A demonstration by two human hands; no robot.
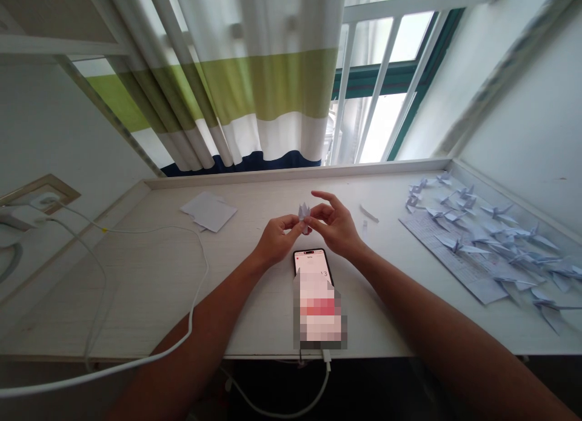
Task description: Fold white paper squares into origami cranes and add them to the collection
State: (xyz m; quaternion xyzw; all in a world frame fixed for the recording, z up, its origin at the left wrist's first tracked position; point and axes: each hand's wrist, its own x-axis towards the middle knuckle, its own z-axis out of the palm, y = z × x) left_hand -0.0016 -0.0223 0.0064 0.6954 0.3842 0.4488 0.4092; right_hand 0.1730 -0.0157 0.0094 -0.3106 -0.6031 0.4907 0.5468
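Note:
Both my hands are raised together above the middle of the desk, pinching a small folded white paper piece [304,213] between them. It looks like a partly formed origami crane, with its points sticking upward. My left hand [277,240] grips it from the lower left, and my right hand [334,224] holds it from the right with its fingers curled. Part of the paper is hidden by my fingers. A smartphone [313,269] lies directly below my hands, with most of its screen pixelated.
A small stack of white paper squares [209,212] lies left of my hands. Several folded paper cranes [473,239] crowd the right side, partly on a printed sheet [448,257]. A white cable [197,287] runs across the desk's left side. A strip of paper [369,213] lies right of my hands.

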